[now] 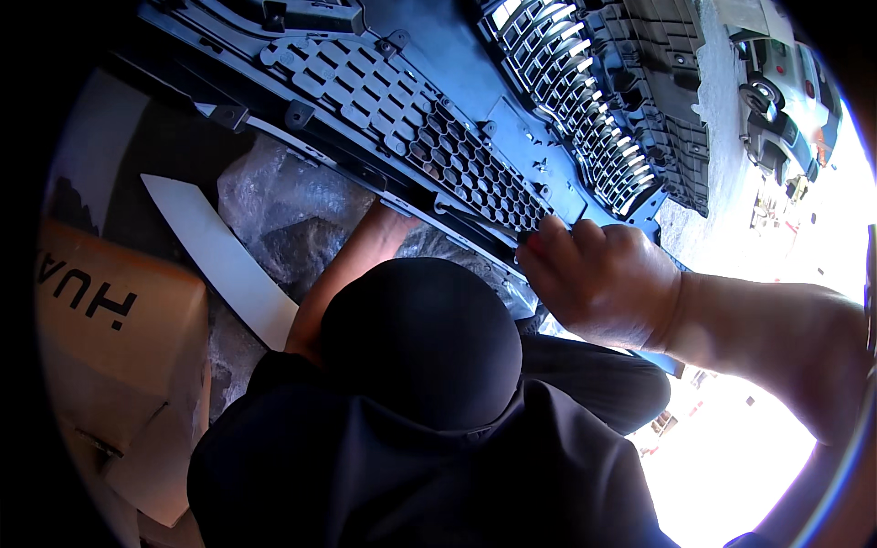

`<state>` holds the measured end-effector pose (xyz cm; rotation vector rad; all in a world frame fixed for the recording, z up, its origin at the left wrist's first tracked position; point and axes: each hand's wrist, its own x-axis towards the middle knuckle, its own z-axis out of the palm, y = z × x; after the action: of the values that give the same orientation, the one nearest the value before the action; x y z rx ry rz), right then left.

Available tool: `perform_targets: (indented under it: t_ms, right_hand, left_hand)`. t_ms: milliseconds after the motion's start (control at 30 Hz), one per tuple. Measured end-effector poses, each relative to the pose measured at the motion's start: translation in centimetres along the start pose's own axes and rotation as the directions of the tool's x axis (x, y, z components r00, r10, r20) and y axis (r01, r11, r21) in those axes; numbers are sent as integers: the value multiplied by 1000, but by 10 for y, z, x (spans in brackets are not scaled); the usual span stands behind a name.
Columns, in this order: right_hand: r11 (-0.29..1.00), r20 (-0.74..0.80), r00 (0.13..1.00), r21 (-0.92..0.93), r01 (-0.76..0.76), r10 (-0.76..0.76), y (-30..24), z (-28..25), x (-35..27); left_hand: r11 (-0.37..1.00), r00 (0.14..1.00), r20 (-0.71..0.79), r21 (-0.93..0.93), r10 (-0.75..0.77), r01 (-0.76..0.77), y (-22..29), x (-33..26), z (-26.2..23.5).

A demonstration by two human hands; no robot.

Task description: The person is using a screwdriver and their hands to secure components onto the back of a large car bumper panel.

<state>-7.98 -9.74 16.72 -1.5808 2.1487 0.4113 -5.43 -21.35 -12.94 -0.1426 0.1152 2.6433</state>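
Note:
A blue car bumper (pixel 466 82) with a black honeycomb grille (pixel 466 169) lies across the top of the view. My right hand (pixel 603 279) comes in from the right. It is closed in a fist at the bumper's lower edge, around what looks like a small dark tool with a red spot (pixel 533 244). A bare forearm (pixel 352 269), seemingly my left, rises from behind a dark rounded shape (pixel 420 342) and reaches the bumper's underside. Its hand is hidden there. I cannot tell whether the dark shape, wrapped in dark cloth, is a knee or a head.
A brown cardboard box (pixel 110 338) sits at the left, with a white curved strip (pixel 219 256) and crumpled clear plastic wrap (pixel 283 205) beside it. A chrome-barred grille (pixel 571 100) lies at the upper right. Beyond it a vehicle (pixel 786 91) stands on bright sunlit ground.

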Motion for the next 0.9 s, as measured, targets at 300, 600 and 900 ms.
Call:
perform_targets:
  t_ms: [300, 600, 900]
  right_hand:
    - [175, 479, 504, 577, -798, 718, -28, -11, 18]
    - [170, 700, 411, 390, -905, 584, 0, -30, 35]
    - [985, 21, 994, -135, 109, -107, 8, -26, 22]
  left_hand:
    - [1000, 1000, -14, -26, -6, 5, -3, 1, -5]
    - [999, 999, -39, -43, 5, -7, 1, -2, 6]
    - [986, 998, 63, -166, 18, -8, -8, -1, -12]
